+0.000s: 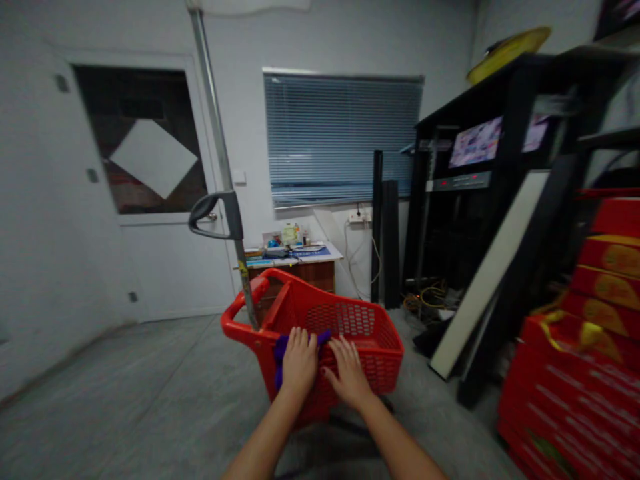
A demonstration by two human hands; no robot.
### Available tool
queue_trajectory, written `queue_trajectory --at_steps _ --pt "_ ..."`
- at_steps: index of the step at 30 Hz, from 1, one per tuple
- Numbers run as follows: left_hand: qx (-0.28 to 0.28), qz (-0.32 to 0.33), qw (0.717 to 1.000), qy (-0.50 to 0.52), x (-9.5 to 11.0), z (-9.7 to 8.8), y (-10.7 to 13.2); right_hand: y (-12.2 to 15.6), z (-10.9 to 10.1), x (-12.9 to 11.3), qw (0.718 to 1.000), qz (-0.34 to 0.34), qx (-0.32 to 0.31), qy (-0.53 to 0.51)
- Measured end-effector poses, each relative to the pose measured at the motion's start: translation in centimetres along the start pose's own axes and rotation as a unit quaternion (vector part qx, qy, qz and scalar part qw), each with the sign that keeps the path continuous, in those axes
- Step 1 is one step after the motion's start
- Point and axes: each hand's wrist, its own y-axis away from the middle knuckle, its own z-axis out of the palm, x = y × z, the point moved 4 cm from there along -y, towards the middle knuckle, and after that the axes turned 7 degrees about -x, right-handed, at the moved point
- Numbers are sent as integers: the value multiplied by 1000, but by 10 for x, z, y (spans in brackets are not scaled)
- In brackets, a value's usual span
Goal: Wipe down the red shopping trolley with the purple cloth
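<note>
A red plastic shopping cart [340, 307] with perforated basket walls stands in front of me. My left hand [301, 363] presses a bunched purple cloth [281, 347] onto the rim of its near side, fingers curled over it. One end of the cloth sticks out past the fingers toward my right hand [350, 373]. That hand rests on the same rim, palm down, fingers somewhat apart, with nothing seen in its grasp. From the cart's handle end rises a tall metal pole [215, 120] with a grey loop handle [217, 215] on it.
A small table [300, 263] with clutter stands behind the cart. At right are a black rack [520, 100] with screens, a leaning white panel [490, 273] and stacked red boxes [575, 387]. Cables [430, 297] lie on the floor. A white door [165, 267] is at left.
</note>
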Motion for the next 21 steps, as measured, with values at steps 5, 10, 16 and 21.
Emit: queue_trajectory --at_steps 5,10,16,21 --pt "-13 -13 1000 21 -18 -20 -2 5 -13 7 999 15 -50 -14" --pt "-14 -28 999 -33 -32 -27 5 14 -11 13 997 70 -39 -20" --pt "-48 -5 999 11 22 -4 0 18 -3 3 997 67 -33 -9" --pt "-68 -12 998 -3 -4 -17 -5 30 -9 25 997 79 -10 23"
